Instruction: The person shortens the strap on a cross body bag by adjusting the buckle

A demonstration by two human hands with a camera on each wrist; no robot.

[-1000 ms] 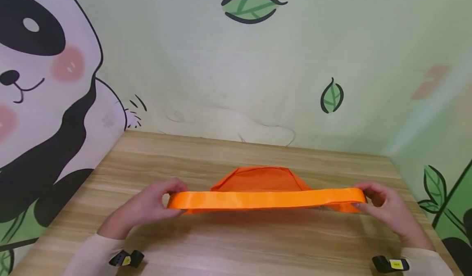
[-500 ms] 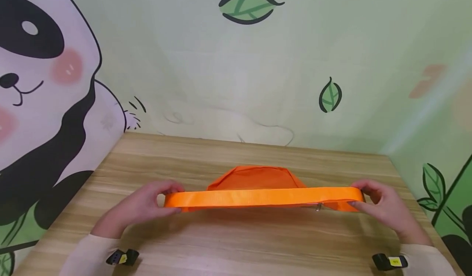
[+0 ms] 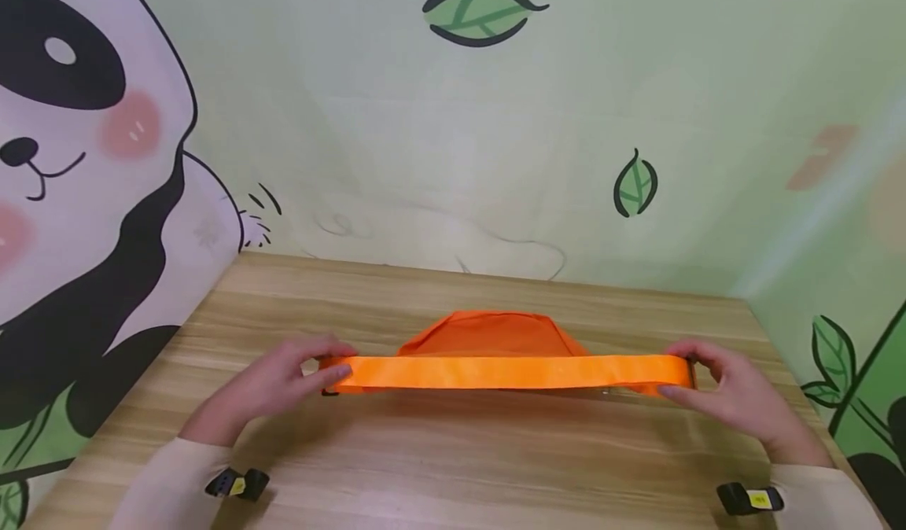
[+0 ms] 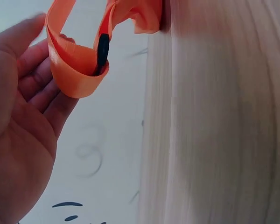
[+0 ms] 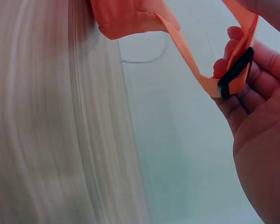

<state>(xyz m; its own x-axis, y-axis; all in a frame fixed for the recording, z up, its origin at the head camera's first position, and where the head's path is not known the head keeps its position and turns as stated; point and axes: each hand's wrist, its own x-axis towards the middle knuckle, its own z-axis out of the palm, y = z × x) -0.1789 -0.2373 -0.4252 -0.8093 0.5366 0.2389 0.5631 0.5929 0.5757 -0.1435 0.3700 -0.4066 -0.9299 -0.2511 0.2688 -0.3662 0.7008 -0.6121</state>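
Observation:
An orange waist bag (image 3: 495,333) is at the middle of the table, its wide strap (image 3: 488,373) stretched taut across its near side. At the strap's left end, my left hand (image 3: 269,380) pinches the band between thumb and fingers. My right hand (image 3: 739,396) holds the opposite end in the same way. The left wrist view has the strap looped through a black plastic buckle piece (image 4: 103,50) beside the fingers. Another black buckle piece (image 5: 235,73) lies against the right fingers in the right wrist view. Most of the bag's near face is hidden behind the strap.
The wood-grain table (image 3: 453,467) reaches back to a pale green wall (image 3: 340,105) painted with leaves and a panda. A second painted wall stands at the right. Black wrist devices (image 3: 237,484) sit on both sleeves.
The strap and bag have shifted slightly away from me, up in the head view. My left thumb has moved from below the strap onto its front.

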